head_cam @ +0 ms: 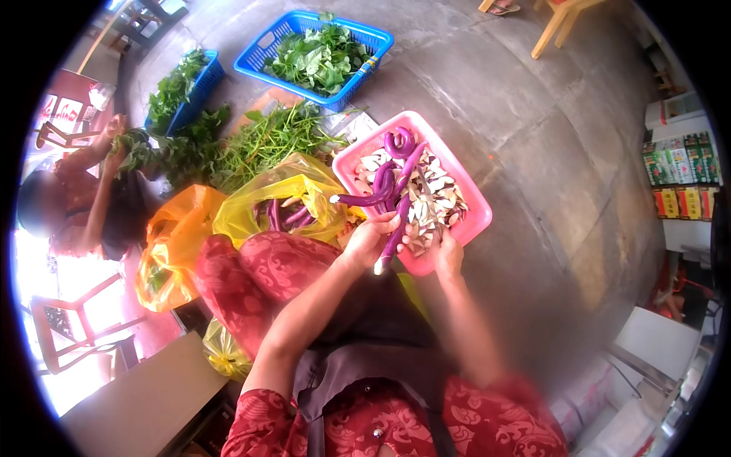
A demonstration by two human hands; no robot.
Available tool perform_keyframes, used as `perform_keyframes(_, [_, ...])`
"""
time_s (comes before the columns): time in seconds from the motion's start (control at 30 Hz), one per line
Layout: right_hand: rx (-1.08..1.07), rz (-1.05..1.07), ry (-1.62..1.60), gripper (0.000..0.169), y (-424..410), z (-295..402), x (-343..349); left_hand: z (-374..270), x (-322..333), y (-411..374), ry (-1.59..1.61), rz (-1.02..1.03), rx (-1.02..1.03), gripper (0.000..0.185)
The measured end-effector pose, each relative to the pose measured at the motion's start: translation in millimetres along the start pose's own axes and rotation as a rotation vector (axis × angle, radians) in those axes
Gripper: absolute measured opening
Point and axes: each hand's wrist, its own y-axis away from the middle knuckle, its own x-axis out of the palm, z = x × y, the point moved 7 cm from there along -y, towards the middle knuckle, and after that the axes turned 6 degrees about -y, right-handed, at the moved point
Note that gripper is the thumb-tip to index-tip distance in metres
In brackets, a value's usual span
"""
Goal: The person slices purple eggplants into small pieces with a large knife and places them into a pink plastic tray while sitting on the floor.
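Note:
My left hand (372, 233) grips a long purple eggplant (393, 247), its pale cut end pointing toward me. In my right hand (448, 252) is a knife (427, 191), its blade angled away from me over the cut eggplant pieces (448, 185). Both hands are at the near side of a pink plastic basket (484, 214), which those pieces fill. A curled whole eggplant (400, 143) and several long ones rest on top of them. Left of the basket, an opened yellow plastic bag (243, 214) contains more eggplants (291, 217).
An orange plastic bag (177, 245) sits by my knee. Beyond lie loose green stems (274, 140) and two blue baskets, one upright (311, 94), one at left (212, 71), both with leafy greens. Another person (80, 200) at left handles greens. A wooden stool (557, 25) stands far right.

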Motion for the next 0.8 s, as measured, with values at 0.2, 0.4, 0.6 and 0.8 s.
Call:
perform_keyframes(0.2, [-0.373,-0.100,-0.001,0.028,15.0,59.9,-21.7,-5.0,-12.8,1.3,-0.344,-0.221,0.052,0.019])
perform_keyframes(0.4, [-0.113,-0.024,0.110,0.030,3.3,-2.3,-21.2,2.2,-6.7,2.8,-0.383,-0.207,0.039,0.030])
perform_keyframes(0.6, [-0.349,-0.020,0.088,0.036,16.3,43.9,-27.2,-4.8,-13.5,0.0,-0.567,-0.208,0.048,0.043])
perform_keyframes(0.8, [-0.192,0.028,0.212,0.036,2.5,-3.3,-17.9,-15.9,2.2,7.6,-0.833,-0.267,0.206,0.044])
